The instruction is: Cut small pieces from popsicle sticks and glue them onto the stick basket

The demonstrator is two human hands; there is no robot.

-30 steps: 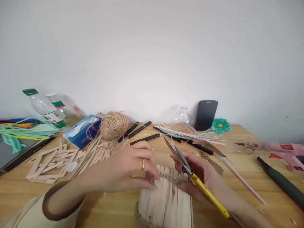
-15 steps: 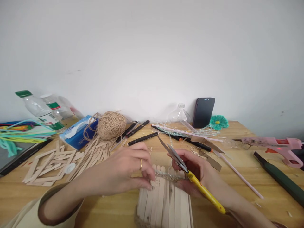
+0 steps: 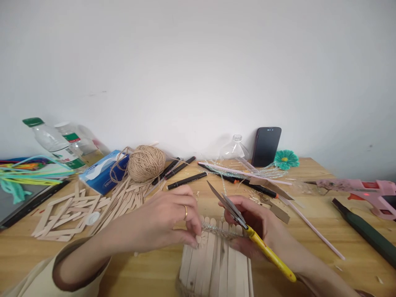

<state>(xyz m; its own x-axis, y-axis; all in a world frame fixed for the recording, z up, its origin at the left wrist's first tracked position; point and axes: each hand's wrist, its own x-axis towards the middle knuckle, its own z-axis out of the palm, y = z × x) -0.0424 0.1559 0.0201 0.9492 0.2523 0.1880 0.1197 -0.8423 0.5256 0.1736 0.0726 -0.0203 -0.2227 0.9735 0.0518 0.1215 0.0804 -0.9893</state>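
A panel of upright craft sticks [image 3: 213, 264] with rounded tops stands low in front of me. A silvery tinsel cord [image 3: 218, 229] runs across its upper part. My left hand [image 3: 171, 218], a ring on one finger, pinches at the panel's upper left, by a small pale wooden piece [image 3: 201, 240]; its fingertips partly hide what they grip. Yellow-handled scissors [image 3: 252, 233] lie across my right hand [image 3: 255, 222], blades slightly apart and pointing up-left. The right thumb rests at the cord's right end, while a loose strand rises near the curled right fingers.
Behind my hands lie a twine ball [image 3: 147, 163], loose craft sticks [image 3: 68, 214], black markers [image 3: 187, 180] and a blue tissue pack [image 3: 103, 171]. A phone [image 3: 266, 146] leans on the wall beside a teal flower [image 3: 286, 159]. Rightward are a pink glue gun [image 3: 361, 192] and dark green tool [image 3: 365, 231].
The whole view has shifted slightly, with things appearing a little further right. Both hands keep the same hold, and the scissors stay across the right hand.
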